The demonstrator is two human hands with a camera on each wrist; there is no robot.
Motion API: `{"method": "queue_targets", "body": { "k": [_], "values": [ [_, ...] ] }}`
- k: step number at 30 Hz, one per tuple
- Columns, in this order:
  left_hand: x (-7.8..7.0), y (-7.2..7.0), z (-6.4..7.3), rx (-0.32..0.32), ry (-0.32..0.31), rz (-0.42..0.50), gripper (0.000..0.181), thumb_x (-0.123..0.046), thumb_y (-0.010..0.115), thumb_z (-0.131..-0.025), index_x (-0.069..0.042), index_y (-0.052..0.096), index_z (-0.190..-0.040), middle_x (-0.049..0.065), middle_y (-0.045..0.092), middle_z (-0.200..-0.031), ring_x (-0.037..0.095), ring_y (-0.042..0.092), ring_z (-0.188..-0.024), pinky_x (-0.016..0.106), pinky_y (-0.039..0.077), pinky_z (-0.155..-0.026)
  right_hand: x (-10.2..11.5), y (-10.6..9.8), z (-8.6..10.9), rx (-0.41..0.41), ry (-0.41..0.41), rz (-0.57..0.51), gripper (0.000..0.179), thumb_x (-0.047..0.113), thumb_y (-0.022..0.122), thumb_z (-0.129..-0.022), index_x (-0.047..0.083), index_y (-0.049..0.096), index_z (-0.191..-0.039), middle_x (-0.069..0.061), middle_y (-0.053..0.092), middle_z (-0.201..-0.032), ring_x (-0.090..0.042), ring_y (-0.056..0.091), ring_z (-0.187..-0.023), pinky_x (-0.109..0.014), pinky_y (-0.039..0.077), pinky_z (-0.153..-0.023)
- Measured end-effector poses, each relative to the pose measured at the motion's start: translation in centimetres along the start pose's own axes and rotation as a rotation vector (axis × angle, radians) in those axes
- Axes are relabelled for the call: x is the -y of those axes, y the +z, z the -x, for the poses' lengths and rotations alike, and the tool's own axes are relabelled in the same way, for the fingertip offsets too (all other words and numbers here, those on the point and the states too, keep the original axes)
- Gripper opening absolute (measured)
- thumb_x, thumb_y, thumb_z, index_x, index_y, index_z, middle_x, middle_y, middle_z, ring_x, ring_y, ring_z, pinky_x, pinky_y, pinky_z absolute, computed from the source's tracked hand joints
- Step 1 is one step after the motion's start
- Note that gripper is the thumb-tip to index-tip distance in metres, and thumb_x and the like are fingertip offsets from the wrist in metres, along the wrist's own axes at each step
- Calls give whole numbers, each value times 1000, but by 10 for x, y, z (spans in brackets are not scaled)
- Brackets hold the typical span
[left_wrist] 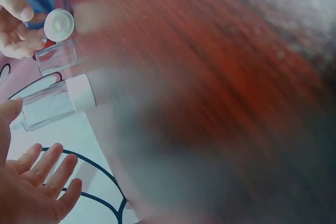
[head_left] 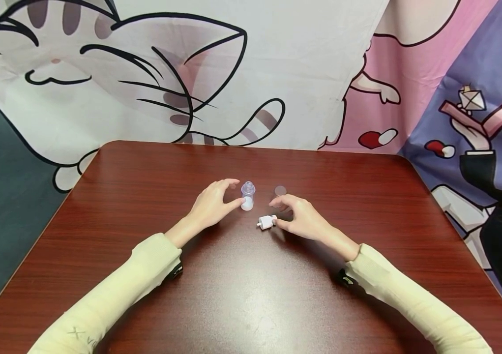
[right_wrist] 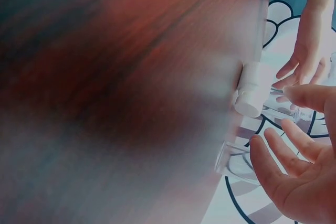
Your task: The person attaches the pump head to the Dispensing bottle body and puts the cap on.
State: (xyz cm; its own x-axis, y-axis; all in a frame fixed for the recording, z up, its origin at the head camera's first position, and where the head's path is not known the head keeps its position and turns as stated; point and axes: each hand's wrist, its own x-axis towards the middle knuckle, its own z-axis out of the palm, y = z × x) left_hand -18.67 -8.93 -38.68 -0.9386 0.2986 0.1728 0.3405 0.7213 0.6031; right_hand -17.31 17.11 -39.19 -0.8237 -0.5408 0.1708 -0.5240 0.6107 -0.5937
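A small clear bottle with a white base stands upright on the table; in the left wrist view the clear bottle shows its transparent body. My left hand is just left of it, fingers spread and relaxed, thumb tip right at the bottle's side. A short white fitting with a narrow tip lies on its side, nearer me. Beside its right end is my right hand, thumb and fingers apart. In the right wrist view, the white fitting lies beyond the fingertips of my right hand.
A small clear cup stands behind my right fingers, partly covered by them; the left wrist view shows the clear cup between the bottle and the white fitting. The brown wooden table ends at a printed cat curtain.
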Motion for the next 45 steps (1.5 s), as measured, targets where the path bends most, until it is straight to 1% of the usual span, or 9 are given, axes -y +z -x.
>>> {"method": "queue_targets", "body": {
  "k": [5, 12, 19, 23, 27, 33, 45],
  "values": [
    [0, 2, -3, 17, 10, 45, 55, -39, 68, -88, -10, 53, -133, 8, 64, -123, 25, 58, -117, 44, 46, -99, 0, 0, 0, 6, 0, -1, 39, 10, 76, -78, 7, 63, -115, -7, 68, -111, -23, 65, -97, -41, 54, -85],
    [0, 6, -7, 19, 18, 130, 53, -31, 70, -87, -8, 53, -131, 11, 66, -118, 25, 62, -108, 41, 49, -95, -1, 0, -1, 8, -17, 2, 41, 8, 77, -76, 7, 63, -114, -7, 68, -110, -23, 64, -97, -43, 54, -85],
    [2, 9, -9, 26, 16, 172, 51, -28, 72, -86, -7, 54, -129, 13, 66, -117, 26, 63, -105, 40, 51, -92, 1, 0, -2, 22, -13, 2, 39, 8, 77, -76, 7, 64, -113, -8, 68, -110, -24, 63, -98, -43, 53, -87],
    [2, 11, -12, 40, 12, 238, 52, -25, 73, -85, -5, 52, -129, 14, 65, -118, 27, 64, -104, 38, 54, -91, 2, 0, -4, 25, -19, 3, 40, 7, 78, -75, 7, 64, -112, -8, 68, -110, -24, 64, -97, -41, 54, -86],
    [2, 13, -15, 58, -6, 300, 53, -21, 74, -85, -3, 50, -129, 15, 63, -121, 27, 64, -104, 37, 54, -90, 0, 2, -6, 35, -13, 5, 39, 6, 78, -75, 7, 65, -112, -6, 68, -110, -22, 64, -97, -40, 54, -86],
    [0, 14, -17, 66, -26, 329, 53, -18, 74, -84, -2, 50, -129, 15, 62, -119, 27, 64, -104, 35, 55, -90, -3, 3, -8, 53, -5, -14, 37, 5, 78, -74, 8, 65, -109, -4, 68, -107, -20, 66, -95, -37, 55, -85],
    [-3, 17, -19, 77, -25, 370, 52, -12, 75, -82, 0, 50, -126, 17, 63, -115, 28, 64, -103, 36, 55, -90, -3, 6, -11, 91, 0, -50, 34, 4, 78, -74, 6, 64, -106, -4, 69, -101, -17, 67, -93, -33, 56, -82]
  ]
}}
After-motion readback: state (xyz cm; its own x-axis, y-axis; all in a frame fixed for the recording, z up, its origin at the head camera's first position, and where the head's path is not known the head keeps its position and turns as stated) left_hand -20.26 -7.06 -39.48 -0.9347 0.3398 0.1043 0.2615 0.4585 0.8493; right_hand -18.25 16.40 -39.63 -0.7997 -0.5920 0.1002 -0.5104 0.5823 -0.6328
